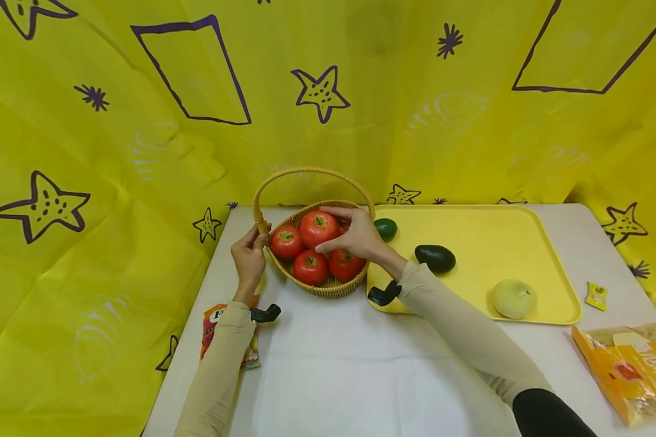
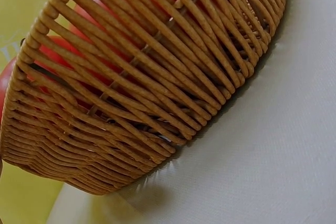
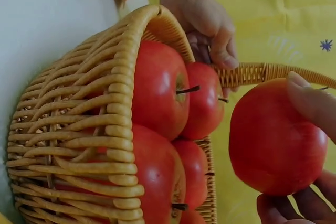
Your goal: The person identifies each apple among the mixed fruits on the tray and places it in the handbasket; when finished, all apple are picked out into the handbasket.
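Observation:
A woven wicker basket (image 1: 332,292) with a tall arched handle (image 1: 313,170) stands at the back of the table, holding several red apples (image 1: 310,268). My left hand (image 1: 248,258) grips the foot of the handle at the basket's left rim. Over the basket, my right hand (image 1: 359,235) holds a red apple (image 3: 275,137) between thumb and fingers. In the right wrist view this apple is apart from those inside, whose stems (image 3: 188,89) show. The left wrist view is filled by the basket's slatted side (image 2: 142,61), with red showing through the gaps.
A yellow tray (image 1: 470,224) right of the basket carries a dark avocado (image 1: 435,258), a smaller green fruit (image 1: 386,229) and a pale round fruit (image 1: 514,298). Snack bags lie at left (image 1: 249,355) and right (image 1: 634,370), with a small yellow packet (image 1: 596,295). Behind hangs a yellow curtain (image 1: 361,145).

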{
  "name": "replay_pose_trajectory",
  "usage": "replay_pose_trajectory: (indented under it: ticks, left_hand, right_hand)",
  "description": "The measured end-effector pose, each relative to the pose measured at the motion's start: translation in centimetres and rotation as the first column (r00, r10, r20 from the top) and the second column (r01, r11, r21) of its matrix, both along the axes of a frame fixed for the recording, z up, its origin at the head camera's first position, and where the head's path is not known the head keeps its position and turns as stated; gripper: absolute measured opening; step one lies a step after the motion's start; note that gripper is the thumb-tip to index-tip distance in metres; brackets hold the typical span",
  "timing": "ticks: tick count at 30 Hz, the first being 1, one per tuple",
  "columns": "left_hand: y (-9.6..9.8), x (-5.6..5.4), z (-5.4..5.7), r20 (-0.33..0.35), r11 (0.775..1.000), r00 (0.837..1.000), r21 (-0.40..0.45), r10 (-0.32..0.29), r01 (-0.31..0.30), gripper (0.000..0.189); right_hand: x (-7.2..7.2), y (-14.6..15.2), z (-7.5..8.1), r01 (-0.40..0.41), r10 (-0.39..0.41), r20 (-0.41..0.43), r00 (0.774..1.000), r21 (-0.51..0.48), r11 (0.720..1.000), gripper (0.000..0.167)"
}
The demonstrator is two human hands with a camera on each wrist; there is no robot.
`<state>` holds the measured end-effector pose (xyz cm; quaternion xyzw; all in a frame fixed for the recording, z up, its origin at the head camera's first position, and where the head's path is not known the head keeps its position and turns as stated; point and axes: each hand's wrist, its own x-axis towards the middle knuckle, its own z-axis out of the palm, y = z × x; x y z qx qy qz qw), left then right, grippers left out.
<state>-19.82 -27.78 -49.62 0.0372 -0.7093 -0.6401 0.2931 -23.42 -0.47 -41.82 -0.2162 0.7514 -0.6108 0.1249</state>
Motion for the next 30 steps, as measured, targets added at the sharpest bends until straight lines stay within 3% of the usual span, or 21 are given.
replay_pose_trajectory:
  ticks: [10,30]
  left_hand:
    - [-0.1,-0.1,-0.1,-0.026,1.000,1.000,0.016,-0.015,0.015,0.033]
    - [0.2,0.1,0.0,-0.014,1.000,1.000,0.007,-0.012,0.012,0.033]
  right_hand:
    - [-1.0,-0.4,-0.9,0.019,-0.022,0.030,0.999,0.121,0.992,0.085]
    - [-1.5,0.2,-1.5,-0.103,0.096,0.042,0.994,0.196,0.975,0.088]
